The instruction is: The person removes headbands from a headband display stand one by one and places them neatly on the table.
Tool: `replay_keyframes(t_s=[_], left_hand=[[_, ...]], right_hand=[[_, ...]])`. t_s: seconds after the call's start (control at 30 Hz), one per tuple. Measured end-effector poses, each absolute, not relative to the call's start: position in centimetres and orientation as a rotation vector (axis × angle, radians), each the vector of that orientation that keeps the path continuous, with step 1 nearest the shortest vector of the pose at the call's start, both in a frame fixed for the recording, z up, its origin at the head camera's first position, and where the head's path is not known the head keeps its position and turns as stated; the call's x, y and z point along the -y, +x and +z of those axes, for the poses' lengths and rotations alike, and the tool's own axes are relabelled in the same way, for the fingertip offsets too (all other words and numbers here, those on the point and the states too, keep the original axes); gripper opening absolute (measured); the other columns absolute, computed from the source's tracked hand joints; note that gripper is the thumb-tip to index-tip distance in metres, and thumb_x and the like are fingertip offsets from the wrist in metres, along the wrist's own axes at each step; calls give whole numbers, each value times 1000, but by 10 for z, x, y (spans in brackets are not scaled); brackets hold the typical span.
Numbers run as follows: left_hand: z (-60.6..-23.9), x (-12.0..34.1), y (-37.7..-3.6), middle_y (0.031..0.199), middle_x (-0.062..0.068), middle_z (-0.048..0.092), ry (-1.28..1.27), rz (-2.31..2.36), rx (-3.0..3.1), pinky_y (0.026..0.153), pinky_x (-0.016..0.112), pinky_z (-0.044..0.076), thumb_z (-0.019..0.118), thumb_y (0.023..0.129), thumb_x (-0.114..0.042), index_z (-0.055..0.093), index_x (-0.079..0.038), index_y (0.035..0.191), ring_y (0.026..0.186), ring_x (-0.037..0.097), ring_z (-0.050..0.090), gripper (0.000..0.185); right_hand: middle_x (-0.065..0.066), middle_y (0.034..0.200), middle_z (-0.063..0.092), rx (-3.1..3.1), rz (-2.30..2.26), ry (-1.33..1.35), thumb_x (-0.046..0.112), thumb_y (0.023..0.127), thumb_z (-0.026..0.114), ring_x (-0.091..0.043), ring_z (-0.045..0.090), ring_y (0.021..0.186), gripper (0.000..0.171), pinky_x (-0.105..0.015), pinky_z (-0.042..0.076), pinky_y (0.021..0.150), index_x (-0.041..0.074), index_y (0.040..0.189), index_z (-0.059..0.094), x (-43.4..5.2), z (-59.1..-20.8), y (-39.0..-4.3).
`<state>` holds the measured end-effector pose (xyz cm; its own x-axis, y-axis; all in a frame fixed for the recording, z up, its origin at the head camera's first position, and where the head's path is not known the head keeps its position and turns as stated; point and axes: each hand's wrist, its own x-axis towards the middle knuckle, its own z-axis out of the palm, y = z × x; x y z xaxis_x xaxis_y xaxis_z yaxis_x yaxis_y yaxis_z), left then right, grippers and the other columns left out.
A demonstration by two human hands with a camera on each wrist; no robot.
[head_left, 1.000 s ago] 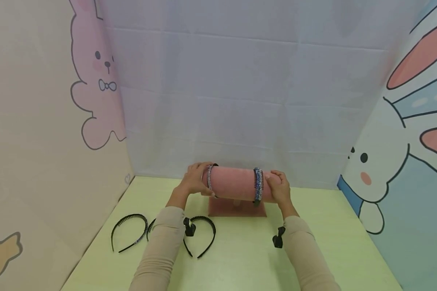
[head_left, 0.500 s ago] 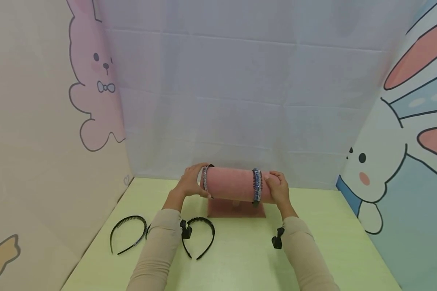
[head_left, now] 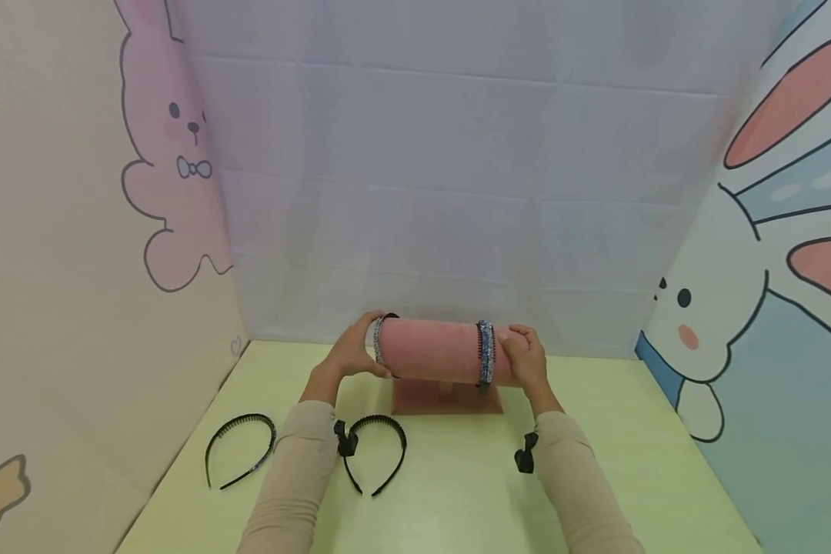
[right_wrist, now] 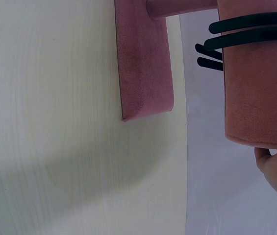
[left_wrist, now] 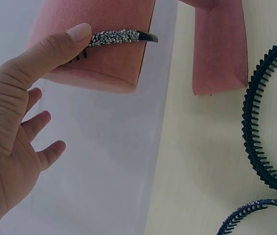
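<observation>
My left hand is at the left end of a pink padded roll, holding a headband with silver glitter that arches over it. In the left wrist view the thumb lies on the glitter strip; the index finger is hidden behind the roll. My right hand grips the roll's right end, thumb on the near side, mostly out of the right wrist view. Two glittery blue and silver headbands sit side by side near that hand. The roll stands on a post above a flat pink base.
On the pale yellow-green table, a black toothed headband lies at the left, and another headband lies beside my left forearm. A white curtain hangs close behind the stand; rabbit-printed panels enclose both sides.
My left hand has slid the silver headband leftward along the roll to its very end. The right hand keeps its grip, and the two blue and silver headbands stay in place.
</observation>
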<state>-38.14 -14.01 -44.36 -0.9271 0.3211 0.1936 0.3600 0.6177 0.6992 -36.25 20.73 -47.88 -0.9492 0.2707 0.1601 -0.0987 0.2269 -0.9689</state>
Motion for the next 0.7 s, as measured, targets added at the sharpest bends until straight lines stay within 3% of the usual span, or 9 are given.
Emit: replay_keyframes(t_s=[0.23, 0.43, 0.7], left_hand=[[-444, 144, -382, 140, 7, 39, -611, -1273, 2767, 92, 52, 39, 95, 44, -16, 30, -22, 143, 124, 33, 38, 119], [-446, 147, -381, 144, 9, 34, -605, -1240, 2808, 95, 52, 36, 95, 46, -17, 28, -23, 144, 129, 32, 32, 118], [-445, 143, -385, 145, 6, 33, -618, -1183, 2817, 93, 51, 39, 95, 44, -16, 26, -24, 144, 125, 32, 38, 122]], right_hand=[[-13, 128, 49, 2213, 1758, -181, 38, 87, 64, -32, 47, 108, 39, -47, 37, 89, 19, 120, 55, -207, -480, -364], [-13, 127, 49, 2201, 1811, -181, 33, 87, 64, -32, 47, 108, 37, -47, 37, 90, 18, 120, 54, -206, -481, -364], [-12, 129, 48, 2235, 1791, -186, 39, 87, 63, -32, 46, 108, 41, -48, 37, 89, 19, 122, 54, -207, -480, -364]])
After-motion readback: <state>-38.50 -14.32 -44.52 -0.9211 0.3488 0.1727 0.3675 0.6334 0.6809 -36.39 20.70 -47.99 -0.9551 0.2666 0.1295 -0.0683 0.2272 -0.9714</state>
